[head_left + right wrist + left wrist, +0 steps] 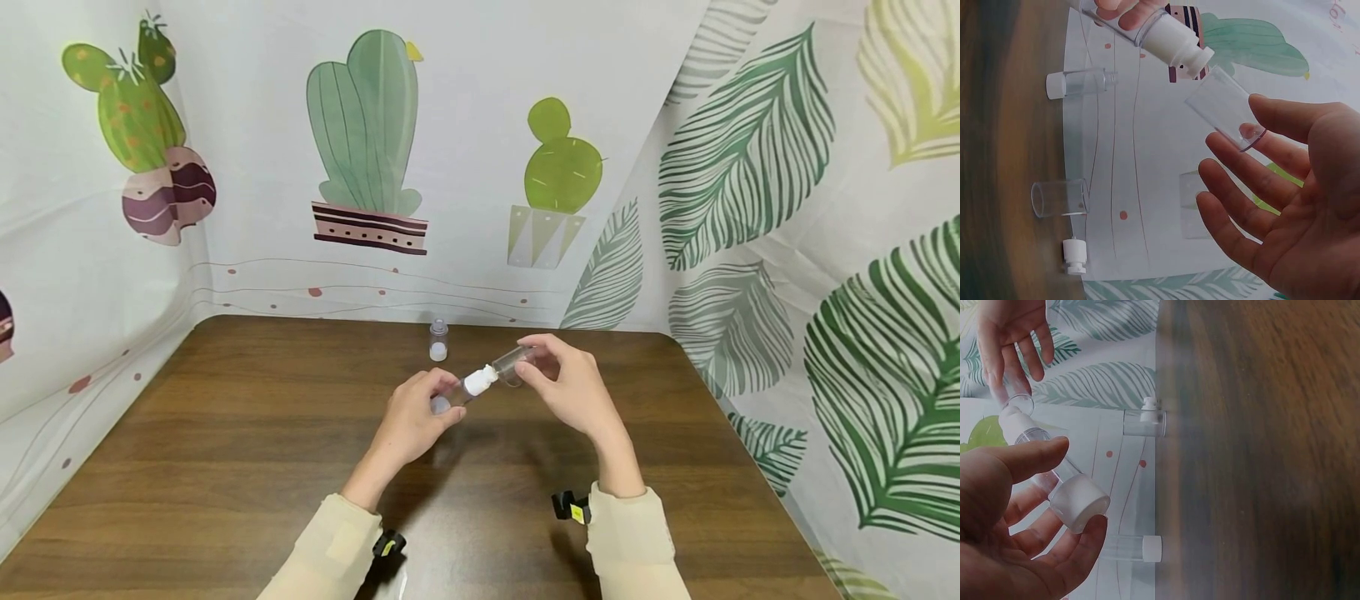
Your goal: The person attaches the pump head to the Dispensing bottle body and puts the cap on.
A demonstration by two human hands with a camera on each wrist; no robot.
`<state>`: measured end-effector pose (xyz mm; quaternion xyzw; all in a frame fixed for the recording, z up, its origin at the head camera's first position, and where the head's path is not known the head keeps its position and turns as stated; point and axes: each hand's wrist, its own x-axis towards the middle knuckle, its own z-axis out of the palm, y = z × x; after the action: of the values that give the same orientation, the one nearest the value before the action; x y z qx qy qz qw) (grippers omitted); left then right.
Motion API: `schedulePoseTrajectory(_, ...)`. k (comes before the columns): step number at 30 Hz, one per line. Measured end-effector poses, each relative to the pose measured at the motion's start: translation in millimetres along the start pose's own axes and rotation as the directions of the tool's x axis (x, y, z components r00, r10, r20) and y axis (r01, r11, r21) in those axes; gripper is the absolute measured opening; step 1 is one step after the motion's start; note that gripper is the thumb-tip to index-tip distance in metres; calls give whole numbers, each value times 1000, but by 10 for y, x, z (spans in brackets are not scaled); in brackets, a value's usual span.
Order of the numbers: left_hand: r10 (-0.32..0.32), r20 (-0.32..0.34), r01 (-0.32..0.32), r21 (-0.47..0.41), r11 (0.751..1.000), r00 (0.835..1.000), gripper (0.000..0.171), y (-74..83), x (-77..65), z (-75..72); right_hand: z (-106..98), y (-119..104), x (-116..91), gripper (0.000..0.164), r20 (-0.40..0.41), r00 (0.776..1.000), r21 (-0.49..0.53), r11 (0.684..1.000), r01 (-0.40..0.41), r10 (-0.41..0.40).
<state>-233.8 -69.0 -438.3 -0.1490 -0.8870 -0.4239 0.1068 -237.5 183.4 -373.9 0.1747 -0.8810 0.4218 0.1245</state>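
Note:
My left hand [416,417] grips a clear bottle [1080,503] with a white bottom, tilted up toward the right. A white pump head [480,380] sits on its upper end. Between the thumb and fingers of my right hand [567,385] is a clear cap [1225,109], slanted, its open end right at the pump's tip. In the right wrist view the other fingers are spread loosely below that cap.
A second clear bottle [438,340] without a pump stands upright at the table's back edge. Behind my right hand stand another clear cap [1060,198] and a loose white pump head [1075,255]. A patterned cloth [465,167] hangs behind the wooden table [247,467].

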Motion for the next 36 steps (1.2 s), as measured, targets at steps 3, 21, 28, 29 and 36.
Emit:
schedulePoseTrajectory(3,-7,4,7,-3,1000,1000,34,4,0,1,24,-5,1,33,6,1000,4,1000,19,-19)
schedulePoseTrajectory(21,-5,11,5,0,1000,1000,34,17,-13,-7,139,-68,10,32,22,997,2,998,68,-68)
schedulePoseTrajectory(28,-1,9,1,2,1000,1000,33,14,-9,2,165,-76,15,31,33,997,28,997,73,-74)
schedulePoseTrajectory(29,1,8,-1,2,1000,1000,33,13,-8,3,166,-76,15,31,34,997,30,997,74,-75)
schedulePoseTrajectory(36,-2,9,2,2,1000,1000,33,16,-10,-1,181,-56,13,31,46,996,23,997,75,-76)
